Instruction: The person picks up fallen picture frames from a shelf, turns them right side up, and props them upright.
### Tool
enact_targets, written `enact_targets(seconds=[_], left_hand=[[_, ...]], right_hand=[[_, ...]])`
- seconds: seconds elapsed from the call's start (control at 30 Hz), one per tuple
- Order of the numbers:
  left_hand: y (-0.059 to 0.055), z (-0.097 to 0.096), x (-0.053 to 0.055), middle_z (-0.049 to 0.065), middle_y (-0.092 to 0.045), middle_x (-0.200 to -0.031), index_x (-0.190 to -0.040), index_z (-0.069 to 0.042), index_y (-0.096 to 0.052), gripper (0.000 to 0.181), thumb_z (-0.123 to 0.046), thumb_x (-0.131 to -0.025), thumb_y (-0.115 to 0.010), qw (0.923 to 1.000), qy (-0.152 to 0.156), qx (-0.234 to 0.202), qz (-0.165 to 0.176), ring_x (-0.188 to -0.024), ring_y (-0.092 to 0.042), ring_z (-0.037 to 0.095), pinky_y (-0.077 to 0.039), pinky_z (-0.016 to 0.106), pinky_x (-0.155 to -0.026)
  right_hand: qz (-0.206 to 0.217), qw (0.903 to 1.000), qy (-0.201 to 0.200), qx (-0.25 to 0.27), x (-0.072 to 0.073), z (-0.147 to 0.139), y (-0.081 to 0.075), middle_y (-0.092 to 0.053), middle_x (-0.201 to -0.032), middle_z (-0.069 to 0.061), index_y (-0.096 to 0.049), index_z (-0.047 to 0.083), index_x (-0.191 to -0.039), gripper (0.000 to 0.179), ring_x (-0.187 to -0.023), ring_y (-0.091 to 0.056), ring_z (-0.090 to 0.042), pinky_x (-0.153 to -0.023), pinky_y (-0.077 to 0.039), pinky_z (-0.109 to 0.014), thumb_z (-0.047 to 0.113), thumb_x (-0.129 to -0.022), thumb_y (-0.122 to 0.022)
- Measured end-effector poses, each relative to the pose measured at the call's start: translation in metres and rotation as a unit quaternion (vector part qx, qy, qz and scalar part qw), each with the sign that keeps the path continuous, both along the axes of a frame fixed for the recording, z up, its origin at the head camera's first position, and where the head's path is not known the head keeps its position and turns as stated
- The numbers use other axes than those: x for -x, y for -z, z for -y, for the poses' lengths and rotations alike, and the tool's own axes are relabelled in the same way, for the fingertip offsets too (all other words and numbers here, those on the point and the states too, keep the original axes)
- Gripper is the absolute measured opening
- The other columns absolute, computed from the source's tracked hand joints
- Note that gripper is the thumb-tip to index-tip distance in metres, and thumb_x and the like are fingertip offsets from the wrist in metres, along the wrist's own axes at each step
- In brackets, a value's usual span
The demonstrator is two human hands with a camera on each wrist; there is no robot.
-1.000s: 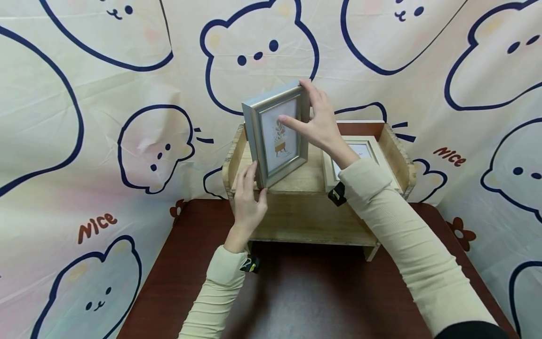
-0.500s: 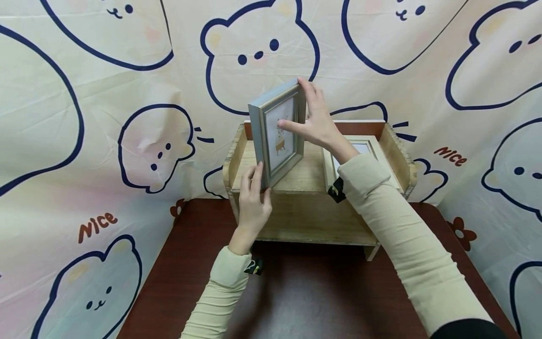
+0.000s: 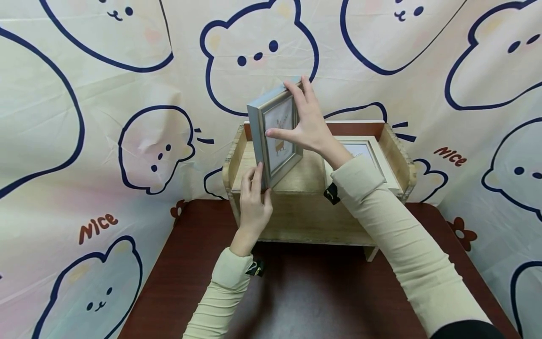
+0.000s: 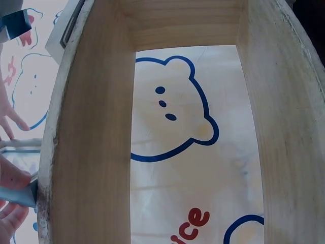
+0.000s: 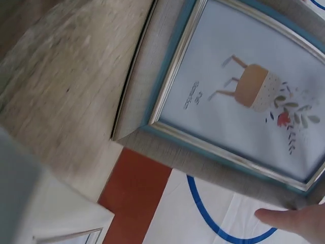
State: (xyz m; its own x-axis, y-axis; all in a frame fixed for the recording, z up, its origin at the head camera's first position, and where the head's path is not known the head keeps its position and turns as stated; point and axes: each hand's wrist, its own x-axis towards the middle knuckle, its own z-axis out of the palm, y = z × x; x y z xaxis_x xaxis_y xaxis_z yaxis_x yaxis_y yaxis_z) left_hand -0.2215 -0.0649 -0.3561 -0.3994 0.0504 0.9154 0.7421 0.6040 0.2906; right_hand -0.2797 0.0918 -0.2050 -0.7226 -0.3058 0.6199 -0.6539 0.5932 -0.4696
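My left hand (image 3: pixel 256 207) pinches the lower near corner of a silver-blue picture frame (image 3: pixel 257 146), with the thumb and fingers on either side in the left wrist view. The frame is upright and angled above the left part of a small wooden shelf (image 3: pixel 305 216); whether its base touches the board I cannot tell. My right hand (image 3: pixel 311 125) lies against its upper right, fingers fairly straight at the top edge and thumb stretched across the front of the picture. In the right wrist view, the frame's print (image 5: pixel 254 86) shows a footed flowerpot, and one fingertip (image 5: pixel 279 218) shows beside the border.
A cream picture frame (image 3: pixel 372 150) lies on the right part of the shelf, partly covered by my right forearm. The shelf's raised side panel (image 3: pixel 398 153) bounds it on the right. Below is a dark red-brown table (image 3: pixel 296 292). A bear-patterned cloth (image 3: pixel 161 84) hangs behind.
The silver-blue frame has shifted slightly right and turned more side-on. My right fingers have moved left along its top edge, with the thumb lower and further left. My left hand has followed slightly right.
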Motion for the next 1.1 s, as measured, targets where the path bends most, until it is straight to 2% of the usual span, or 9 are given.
enact_targets(seconds=[0.13, 0.3, 0.43, 0.53, 0.67, 0.83, 1.1], left_hand=[[-0.001, 0.002, 0.001, 0.023, -0.044, -0.118, -0.132, 0.006, -0.036, 0.062, 0.013, -0.076, -0.062, 0.9996, 0.020, -0.019, 0.005, -0.104, -0.048, 0.034, -0.048, 0.040, -0.080], [-0.012, 0.012, 0.008, 0.021, -0.054, -0.103, -0.129, 0.011, -0.037, 0.047, 0.002, -0.086, -0.052, 0.9939, 0.086, -0.063, 0.029, -0.089, -0.056, 0.030, -0.050, 0.037, -0.074], [-0.027, 0.023, 0.012, 0.021, -0.055, -0.100, -0.125, 0.008, -0.047, 0.036, 0.003, -0.090, -0.045, 0.9889, 0.124, -0.044, 0.068, -0.086, -0.055, 0.029, -0.050, 0.038, -0.070], [-0.034, 0.028, 0.014, 0.020, -0.055, -0.100, -0.122, 0.006, -0.051, 0.032, 0.003, -0.091, -0.043, 0.9848, 0.141, -0.027, 0.097, -0.087, -0.054, 0.029, -0.050, 0.039, -0.069], [-0.038, 0.032, 0.017, 0.020, -0.054, -0.098, -0.120, 0.005, -0.053, 0.030, 0.003, -0.092, -0.042, 0.9821, 0.147, -0.013, 0.117, -0.087, -0.054, 0.028, -0.051, 0.040, -0.066], [-0.038, 0.031, 0.016, 0.020, -0.053, -0.098, -0.124, 0.004, -0.050, 0.033, 0.002, -0.092, -0.044, 0.9835, 0.136, 0.002, 0.119, -0.085, -0.053, 0.028, -0.051, 0.039, -0.067], [-0.036, 0.029, 0.015, 0.019, -0.052, -0.098, -0.127, 0.003, -0.048, 0.034, -0.005, -0.094, -0.045, 0.9847, 0.137, 0.001, 0.108, -0.085, -0.053, 0.027, -0.051, 0.036, -0.066]], right_hand=[[0.009, 0.9998, 0.016, 0.001, -0.004, 0.005, -0.001, 0.005, -0.151, -0.012, -0.022, 0.020, -0.144, 0.098, -0.137, 0.001, -0.021, -0.108, -0.011, -0.046, 0.047, -0.066, -0.075], [0.009, 0.9995, 0.032, -0.003, -0.005, 0.009, -0.002, 0.005, -0.152, -0.011, -0.022, 0.020, -0.144, 0.099, -0.137, 0.002, -0.019, -0.109, -0.011, -0.044, 0.047, -0.065, -0.076], [0.012, 0.9991, 0.040, -0.006, -0.006, 0.012, -0.003, 0.005, -0.152, -0.010, -0.021, 0.019, -0.144, 0.101, -0.137, 0.003, -0.018, -0.109, -0.011, -0.043, 0.047, -0.065, -0.076], [0.013, 0.9987, 0.048, -0.012, -0.007, 0.014, -0.003, 0.005, -0.152, -0.010, -0.019, 0.018, -0.145, 0.104, -0.137, 0.004, -0.018, -0.109, -0.010, -0.043, 0.049, -0.064, -0.076], [0.009, 0.9985, 0.053, -0.014, -0.009, 0.018, -0.002, 0.004, -0.152, -0.012, -0.016, 0.015, -0.146, 0.108, -0.137, 0.006, -0.020, -0.109, -0.008, -0.043, 0.049, -0.063, -0.077], [0.000, 0.9985, 0.054, -0.007, -0.012, 0.021, -0.002, 0.003, -0.151, -0.013, -0.014, 0.015, -0.146, 0.110, -0.137, 0.006, -0.020, -0.110, -0.007, -0.042, 0.049, -0.063, -0.077], [-0.018, 0.9987, 0.042, -0.021, -0.014, 0.019, -0.005, -0.003, -0.150, -0.017, -0.028, 0.013, -0.138, 0.094, -0.137, -0.002, -0.025, -0.108, -0.013, -0.045, 0.047, -0.065, -0.076]])
